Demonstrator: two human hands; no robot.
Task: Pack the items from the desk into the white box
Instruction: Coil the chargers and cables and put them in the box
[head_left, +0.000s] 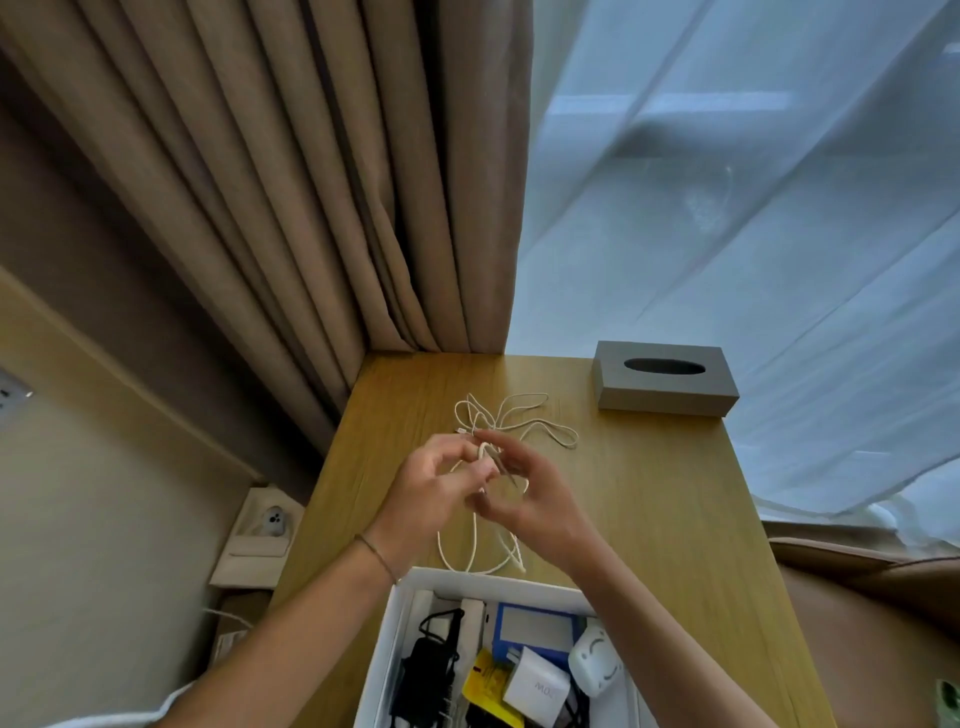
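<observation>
A long white cable (540, 423) lies in loose loops on the wooden desk (649, 519). My left hand (434, 488) and my right hand (524, 493) meet above the desk's middle, both pinching parts of this cable, with a loop hanging down toward the white box (400, 613). The box stands at the desk's near edge and holds a black charger with cord, a blue case, a white adapter, a yellow packet and a white round device.
A grey tissue box (665, 376) stands at the desk's far right corner. Brown curtains (311, 182) hang behind the desk on the left and sheer white ones on the right. A wall socket (272, 522) is left of the desk.
</observation>
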